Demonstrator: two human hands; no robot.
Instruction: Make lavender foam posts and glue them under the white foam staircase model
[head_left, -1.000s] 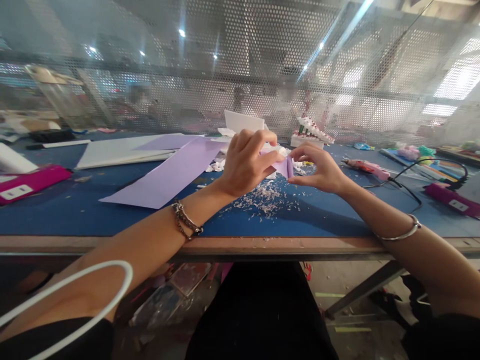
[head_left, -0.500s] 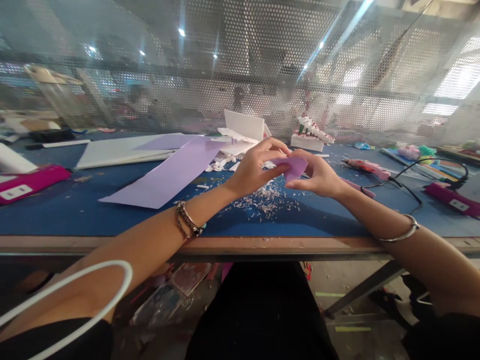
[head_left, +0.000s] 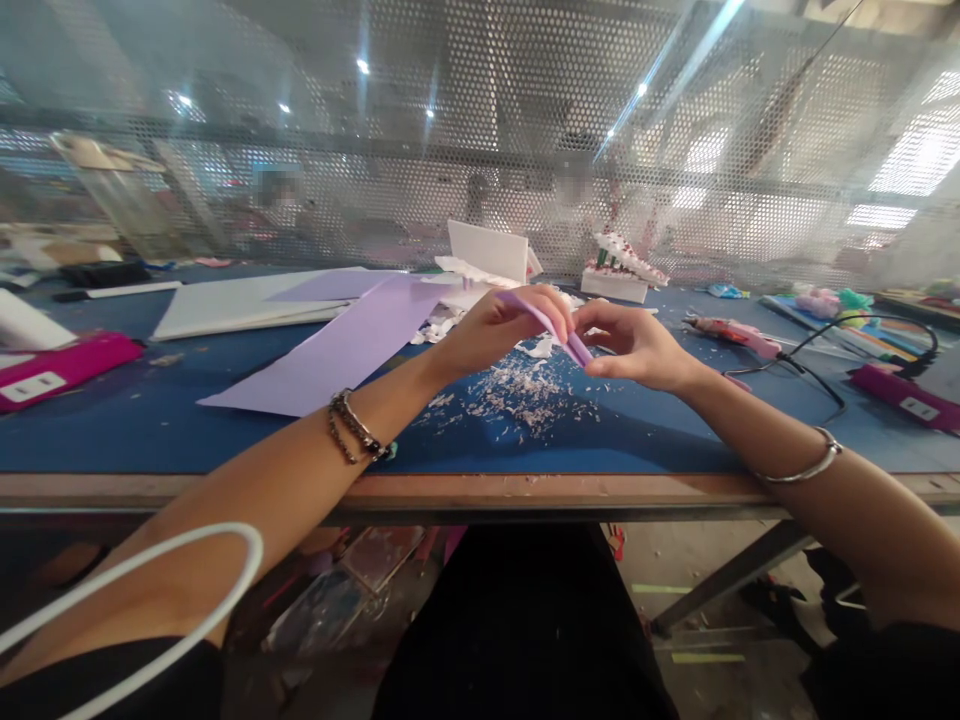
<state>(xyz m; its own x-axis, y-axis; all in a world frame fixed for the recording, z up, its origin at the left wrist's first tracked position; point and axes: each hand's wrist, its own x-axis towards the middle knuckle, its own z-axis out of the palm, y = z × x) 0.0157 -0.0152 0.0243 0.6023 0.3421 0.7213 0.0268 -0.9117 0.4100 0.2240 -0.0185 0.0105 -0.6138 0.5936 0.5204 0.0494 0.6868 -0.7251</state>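
Observation:
A small purple foam-like piece (head_left: 576,348) is held between my two hands, above the blue table. My left hand (head_left: 517,318) is closed on its upper left part, with the fingers curled over it. My right hand (head_left: 630,343) pinches the lower right end between thumb and fingers. The piece is tilted, with its edge toward me. Beneath the hands lies a scatter of small pale shavings (head_left: 517,395). A large lilac sheet (head_left: 337,350) rests to the left of my left hand.
White sheets (head_left: 232,305) lie behind the lilac one. A pink glue gun (head_left: 735,335) with a black cord is at the right. Magenta boxes (head_left: 75,368) sit at the left and right. At the back stands a white block with a decorated model (head_left: 622,262), before a perforated metal screen (head_left: 465,130).
The purple piece has turned from showing its broad face to showing its edge. My left hand and forearm have shifted a little to the left.

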